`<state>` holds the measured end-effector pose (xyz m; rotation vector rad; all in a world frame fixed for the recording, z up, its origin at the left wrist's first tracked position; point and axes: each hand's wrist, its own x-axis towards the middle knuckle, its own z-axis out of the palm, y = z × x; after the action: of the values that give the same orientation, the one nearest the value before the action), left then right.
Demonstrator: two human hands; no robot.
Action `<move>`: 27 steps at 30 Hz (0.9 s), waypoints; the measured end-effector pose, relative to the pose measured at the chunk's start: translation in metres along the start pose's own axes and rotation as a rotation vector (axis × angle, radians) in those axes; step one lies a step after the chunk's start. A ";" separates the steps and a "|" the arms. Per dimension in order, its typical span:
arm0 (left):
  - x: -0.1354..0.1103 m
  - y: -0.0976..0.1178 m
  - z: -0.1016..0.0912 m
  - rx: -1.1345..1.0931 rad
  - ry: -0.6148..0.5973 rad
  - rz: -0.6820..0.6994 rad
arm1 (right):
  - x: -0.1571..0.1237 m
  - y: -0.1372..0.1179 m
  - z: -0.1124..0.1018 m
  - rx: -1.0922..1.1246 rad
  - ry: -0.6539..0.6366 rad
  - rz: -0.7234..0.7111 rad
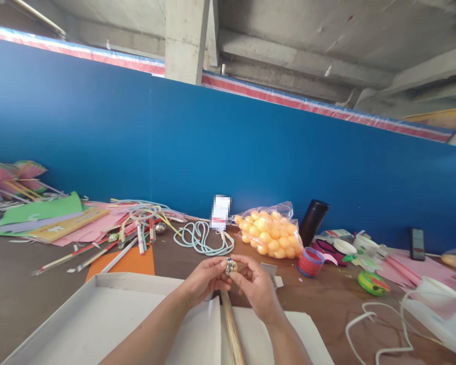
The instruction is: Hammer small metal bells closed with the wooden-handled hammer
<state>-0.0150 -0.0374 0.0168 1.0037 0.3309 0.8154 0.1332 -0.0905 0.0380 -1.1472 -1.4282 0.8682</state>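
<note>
Between my fingertips, in the middle of the head view, is a small shiny metallic ball (pixel 231 266) with gold and silver tones. My left hand (pixel 205 279) pinches it from the left, thumb and forefinger on its side. My right hand (pixel 255 285) holds its other side with thumb and forefinger. The fingers cover part of the ball, so its exact kind is unclear. Just below my hands a wooden stick (pixel 232 332) runs toward me, over the white open box (pixel 110 314). A second shiny ball (pixel 160 228) lies farther back on the left.
Behind my hands are a clear bag of orange balls (pixel 269 233), a coiled pale-blue cord (pixel 203 241) and a black bottle (pixel 314 222). Papers and sticks (pixel 57 218) clutter the left. A red-and-blue tape roll (pixel 310 262), green round container (pixel 372 283) and white cord (pixel 376 350) lie right.
</note>
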 end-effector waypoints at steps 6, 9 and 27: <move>0.000 0.002 0.002 0.024 0.021 0.029 | 0.005 0.002 -0.004 0.182 0.065 0.072; 0.000 0.003 0.004 0.043 0.016 0.029 | 0.007 0.004 -0.004 0.190 0.100 0.110; -0.004 0.006 0.010 0.049 -0.039 0.038 | 0.010 0.023 0.001 0.473 0.010 0.188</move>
<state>-0.0146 -0.0448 0.0264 1.0731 0.2999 0.8241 0.1369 -0.0746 0.0185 -0.9262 -1.0376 1.2524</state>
